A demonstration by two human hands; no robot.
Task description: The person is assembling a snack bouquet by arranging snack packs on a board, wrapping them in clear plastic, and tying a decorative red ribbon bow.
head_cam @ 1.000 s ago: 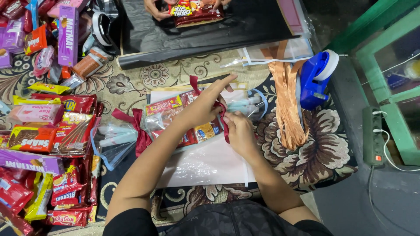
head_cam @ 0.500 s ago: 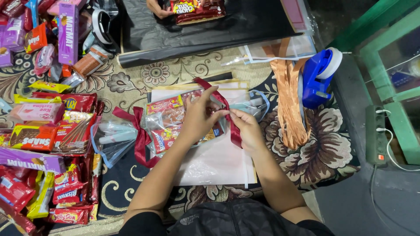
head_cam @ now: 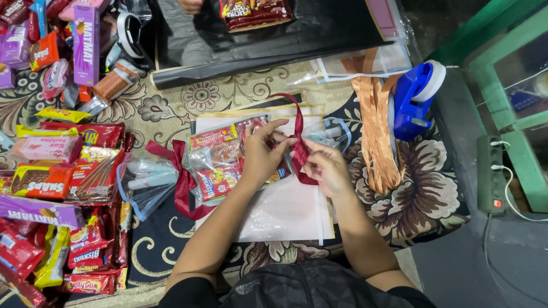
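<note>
Below, white sheets (head_cam: 285, 211) on patterned carpet (head_cam: 228, 91), left hand (head_cam: 260, 154) and right hand (head_cam: 322, 168) pinched shut on dark red ribbon (head_cam: 298, 145) at neck of clear snack bundle (head_cam: 220, 162), blue tape dispenser (head_cam: 414, 100) beyond, another person's hand (head_cam: 191, 4) farthest.

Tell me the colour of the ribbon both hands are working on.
Dark red, a maroon ribbon, pinched between the left hand and right hand; head view.
</note>
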